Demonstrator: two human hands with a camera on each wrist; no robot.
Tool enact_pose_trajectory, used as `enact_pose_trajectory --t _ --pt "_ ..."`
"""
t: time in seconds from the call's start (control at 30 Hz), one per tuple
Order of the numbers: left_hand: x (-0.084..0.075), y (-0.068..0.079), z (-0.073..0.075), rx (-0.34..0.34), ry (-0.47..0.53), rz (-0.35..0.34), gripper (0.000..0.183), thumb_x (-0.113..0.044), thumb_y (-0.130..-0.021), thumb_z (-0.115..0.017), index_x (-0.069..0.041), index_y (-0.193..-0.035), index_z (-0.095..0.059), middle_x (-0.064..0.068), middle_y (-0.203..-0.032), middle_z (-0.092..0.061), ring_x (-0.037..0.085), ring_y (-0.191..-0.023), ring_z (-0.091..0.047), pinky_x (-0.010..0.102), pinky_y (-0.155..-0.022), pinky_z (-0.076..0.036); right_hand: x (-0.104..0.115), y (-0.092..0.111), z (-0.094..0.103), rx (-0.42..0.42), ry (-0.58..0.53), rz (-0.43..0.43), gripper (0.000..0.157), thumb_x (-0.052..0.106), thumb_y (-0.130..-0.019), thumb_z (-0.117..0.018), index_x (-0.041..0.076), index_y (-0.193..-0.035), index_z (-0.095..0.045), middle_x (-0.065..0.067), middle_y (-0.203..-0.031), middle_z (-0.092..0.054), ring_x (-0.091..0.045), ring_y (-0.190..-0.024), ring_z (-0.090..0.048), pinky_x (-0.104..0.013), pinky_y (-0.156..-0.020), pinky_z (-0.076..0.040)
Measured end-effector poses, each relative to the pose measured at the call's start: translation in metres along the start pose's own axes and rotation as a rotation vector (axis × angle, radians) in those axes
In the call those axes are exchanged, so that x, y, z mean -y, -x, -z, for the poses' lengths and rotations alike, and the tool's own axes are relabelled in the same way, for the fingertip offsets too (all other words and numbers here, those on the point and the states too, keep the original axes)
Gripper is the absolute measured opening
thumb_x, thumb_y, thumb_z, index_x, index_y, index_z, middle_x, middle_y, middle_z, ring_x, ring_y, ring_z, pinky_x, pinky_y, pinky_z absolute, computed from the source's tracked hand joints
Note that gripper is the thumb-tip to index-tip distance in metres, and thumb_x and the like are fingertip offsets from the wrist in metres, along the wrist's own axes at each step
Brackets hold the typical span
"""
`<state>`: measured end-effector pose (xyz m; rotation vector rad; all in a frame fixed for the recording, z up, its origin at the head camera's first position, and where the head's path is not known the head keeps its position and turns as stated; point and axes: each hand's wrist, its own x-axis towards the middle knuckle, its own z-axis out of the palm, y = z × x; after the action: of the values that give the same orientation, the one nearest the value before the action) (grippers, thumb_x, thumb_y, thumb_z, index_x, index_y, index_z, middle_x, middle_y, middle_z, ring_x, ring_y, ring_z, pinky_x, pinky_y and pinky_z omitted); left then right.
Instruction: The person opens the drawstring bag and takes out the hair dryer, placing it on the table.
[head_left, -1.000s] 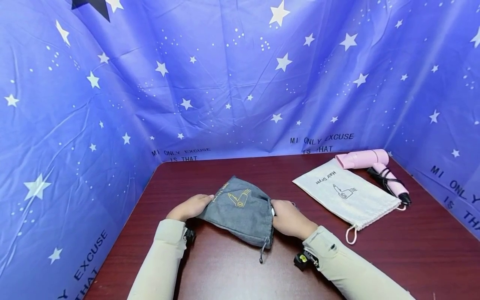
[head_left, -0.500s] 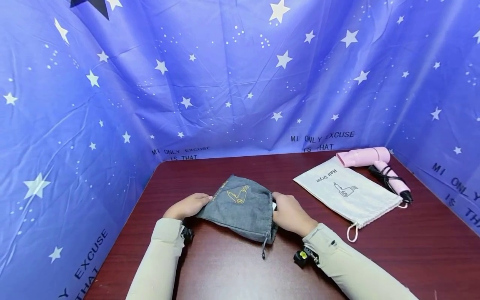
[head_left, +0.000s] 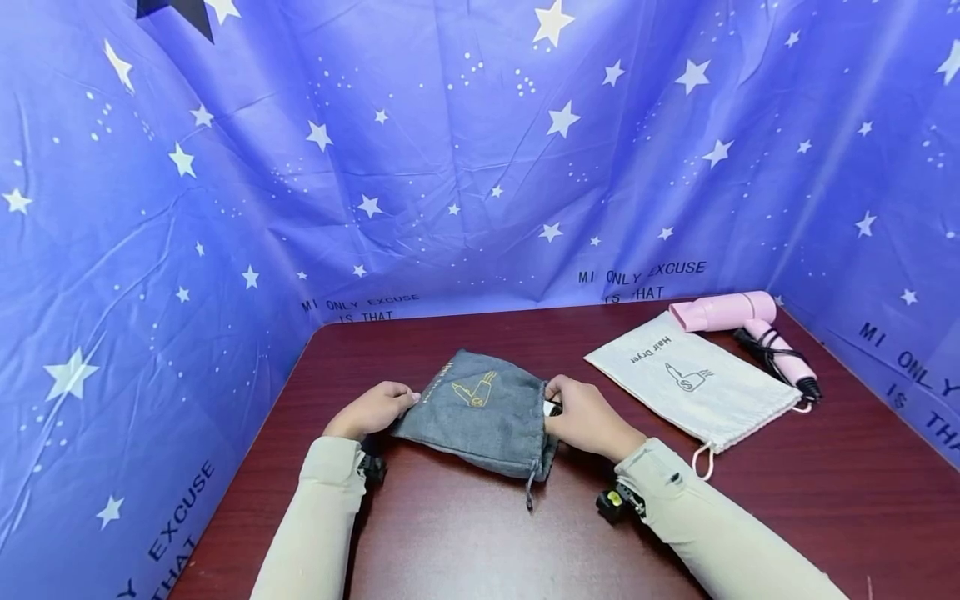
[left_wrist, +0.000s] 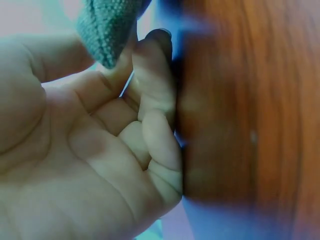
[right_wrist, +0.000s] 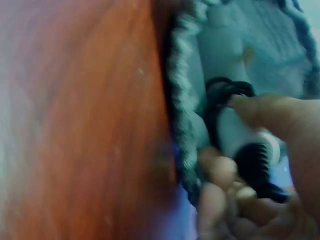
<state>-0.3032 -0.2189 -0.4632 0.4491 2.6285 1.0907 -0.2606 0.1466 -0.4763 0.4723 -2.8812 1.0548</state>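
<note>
A grey drawstring bag [head_left: 487, 433] with a yellow hair-dryer print lies mid-table, its mouth toward the right. My left hand [head_left: 375, 408] pinches the bag's closed end; in the left wrist view a grey corner [left_wrist: 106, 32] sits between thumb and fingers. At the mouth my right hand [head_left: 592, 417] grips the handle of a white hair dryer [right_wrist: 235, 132]. A black cord [right_wrist: 217, 102] is wound round that handle. Most of the dryer lies inside the bag, hidden from the head view, where only a small white end shows by my fingers.
A white drawstring bag [head_left: 690, 379] printed "Hair Dryer" lies flat to the right. Beyond it rests a pink hair dryer [head_left: 723, 312] with its black cord wrapped round the handle. Blue star-print curtains [head_left: 420, 150] enclose the dark red table [head_left: 465, 550].
My right hand has shifted slightly right, and more of the white end and some black now show at the bag's mouth. My left hand has moved slightly left.
</note>
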Motion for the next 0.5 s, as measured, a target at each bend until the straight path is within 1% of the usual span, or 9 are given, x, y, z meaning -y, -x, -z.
enact_pose_trajectory --t 0.07,0.13,0.27,0.37,0.43,0.5 --pt "-0.001 0.001 -0.001 -0.002 0.007 0.009 0.037 -0.02 -0.107 -0.051 -0.013 -0.071 -0.053 -0.005 -0.065 -0.043 0.012 -0.063 -0.043 0.029 -0.064 -0.039 -0.003 0.002 0.004 0.024 0.01 -0.006 0.031 0.017 -0.079 -0.076 0.006 -0.107 -0.067 0.003 -0.075 -0.062 -0.01 -0.058 -0.053 -0.03 -0.065 -0.048" --pt "-0.002 0.0 -0.001 0.001 0.014 0.008 0.037 -0.02 -0.107 -0.051 -0.013 -0.071 -0.054 -0.005 -0.065 -0.043 0.012 -0.064 -0.043 0.03 -0.064 -0.039 -0.004 0.004 0.008 0.034 0.023 -0.002 0.029 0.022 -0.08 -0.078 0.007 -0.103 -0.07 0.006 -0.071 -0.063 -0.008 -0.056 -0.055 -0.03 -0.066 -0.049" --pt "-0.002 0.0 0.0 0.009 0.024 0.006 0.036 -0.019 -0.107 -0.052 -0.011 -0.072 -0.055 -0.004 -0.066 -0.044 0.013 -0.063 -0.043 0.03 -0.064 -0.039 -0.004 0.01 0.014 0.007 0.024 0.004 0.023 0.027 -0.08 -0.081 0.012 -0.096 -0.073 0.008 -0.073 -0.068 -0.006 -0.051 -0.058 -0.03 -0.068 -0.052" --pt "-0.002 0.001 0.001 0.014 0.029 0.012 0.037 -0.019 -0.107 -0.052 -0.01 -0.071 -0.053 -0.004 -0.065 -0.043 0.013 -0.061 -0.041 0.03 -0.063 -0.037 -0.003 0.013 0.015 -0.014 0.018 -0.008 0.023 0.027 -0.079 -0.083 0.013 -0.095 -0.074 0.007 -0.078 -0.071 -0.006 -0.05 -0.059 -0.03 -0.07 -0.053" --pt "-0.001 0.001 0.001 0.013 0.031 0.02 0.037 -0.019 -0.107 -0.052 -0.01 -0.071 -0.052 -0.004 -0.065 -0.043 0.013 -0.061 -0.041 0.03 -0.063 -0.037 -0.003 0.015 0.015 -0.028 0.019 -0.012 0.025 0.028 -0.078 -0.085 0.014 -0.094 -0.073 0.008 -0.078 -0.071 -0.005 -0.048 -0.059 -0.029 -0.068 -0.053" --pt "-0.001 0.001 0.002 0.011 0.033 0.024 0.037 -0.019 -0.107 -0.052 -0.009 -0.071 -0.053 -0.003 -0.065 -0.044 0.014 -0.061 -0.041 0.03 -0.063 -0.037 -0.003 0.015 0.016 -0.045 0.019 -0.022 0.027 0.029 -0.077 -0.086 0.013 -0.094 -0.072 0.008 -0.073 -0.069 -0.006 -0.046 -0.058 -0.028 -0.064 -0.052"
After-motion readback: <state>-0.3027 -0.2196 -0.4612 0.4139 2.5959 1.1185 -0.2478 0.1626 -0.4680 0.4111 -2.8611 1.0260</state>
